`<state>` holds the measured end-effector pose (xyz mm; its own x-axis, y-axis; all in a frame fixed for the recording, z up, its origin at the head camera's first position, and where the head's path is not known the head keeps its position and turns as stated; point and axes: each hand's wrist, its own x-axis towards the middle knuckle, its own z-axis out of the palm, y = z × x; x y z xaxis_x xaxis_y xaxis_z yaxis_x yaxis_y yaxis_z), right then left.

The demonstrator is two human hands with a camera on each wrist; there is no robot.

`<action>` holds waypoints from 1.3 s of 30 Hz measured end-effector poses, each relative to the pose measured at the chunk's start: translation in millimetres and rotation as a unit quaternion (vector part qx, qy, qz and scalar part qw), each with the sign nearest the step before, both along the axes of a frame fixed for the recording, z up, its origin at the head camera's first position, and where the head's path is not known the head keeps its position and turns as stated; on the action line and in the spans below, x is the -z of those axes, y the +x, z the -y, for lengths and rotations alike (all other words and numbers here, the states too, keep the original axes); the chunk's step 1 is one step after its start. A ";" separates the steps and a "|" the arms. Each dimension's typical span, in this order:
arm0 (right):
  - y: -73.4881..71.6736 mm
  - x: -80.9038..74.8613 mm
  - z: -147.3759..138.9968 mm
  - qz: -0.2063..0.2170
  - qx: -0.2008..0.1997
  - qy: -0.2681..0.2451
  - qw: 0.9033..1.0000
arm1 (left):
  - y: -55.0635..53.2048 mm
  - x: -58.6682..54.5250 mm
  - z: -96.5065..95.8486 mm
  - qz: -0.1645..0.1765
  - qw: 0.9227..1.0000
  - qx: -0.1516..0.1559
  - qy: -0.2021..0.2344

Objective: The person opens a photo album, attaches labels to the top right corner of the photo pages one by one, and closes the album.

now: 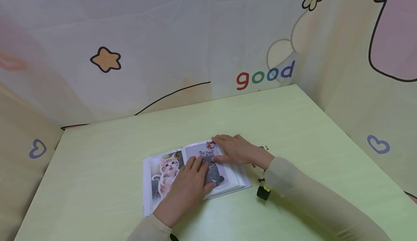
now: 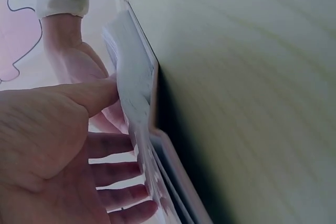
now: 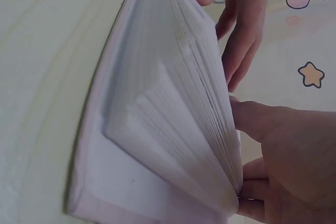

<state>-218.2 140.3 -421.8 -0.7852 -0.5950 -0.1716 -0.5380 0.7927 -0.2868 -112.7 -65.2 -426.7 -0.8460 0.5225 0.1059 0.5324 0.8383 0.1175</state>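
Observation:
A photo album (image 1: 146, 183) lies spread on the table, with a kitten picture (image 1: 169, 166) on its left page and a grey cat picture (image 1: 213, 174) on its right page. My left hand (image 1: 185, 192) rests across the middle of the spread, fingers extended over the inner part of the right page. At the top right corner of that page, my right hand (image 1: 239, 150) presses with fairly straight fingers, its thumb touching the page. The right wrist view shows the thick stack of page edges (image 3: 173, 124) fanned slightly apart beside the right hand (image 3: 299, 156).
The pale green table (image 1: 114, 143) meets a printed cloth backdrop (image 1: 163, 52) at the back and sides. A small black object with a yellow tab (image 1: 263, 193) is at the right forearm. Small dark marks (image 1: 261, 179) show near the right sleeve.

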 end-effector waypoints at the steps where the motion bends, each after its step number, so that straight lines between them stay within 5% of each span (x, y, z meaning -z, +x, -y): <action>1: -0.6 0.5 -0.4 0.003 0.003 -0.005 1.000 | -0.8 0.2 0.8 -0.004 1.000 0.000 0.007; 11: -7.0 6.5 -13.0 0.024 0.044 -0.114 0.992 | -3.8 0.1 11.6 -0.026 0.998 0.017 0.045; 20: -7.8 4.4 -23.1 0.024 0.064 -0.202 0.977 | -5.1 -10.8 34.5 -0.015 0.997 -0.026 0.075; 29: -5.5 1.1 -24.3 0.033 0.090 -0.203 0.974 | -8.2 -13.0 59.5 -0.063 0.994 -0.042 0.076; 39: -2.6 -1.4 -25.6 0.022 0.121 -0.171 0.978 | -12.2 -8.2 90.1 -0.038 0.990 -0.110 0.082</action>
<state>-220.8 165.9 -420.4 -0.9064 -0.4213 -0.0310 -0.3282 0.7485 -0.5762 -124.8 -155.3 -418.5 -0.9235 0.2974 0.2422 0.3522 0.9077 0.2281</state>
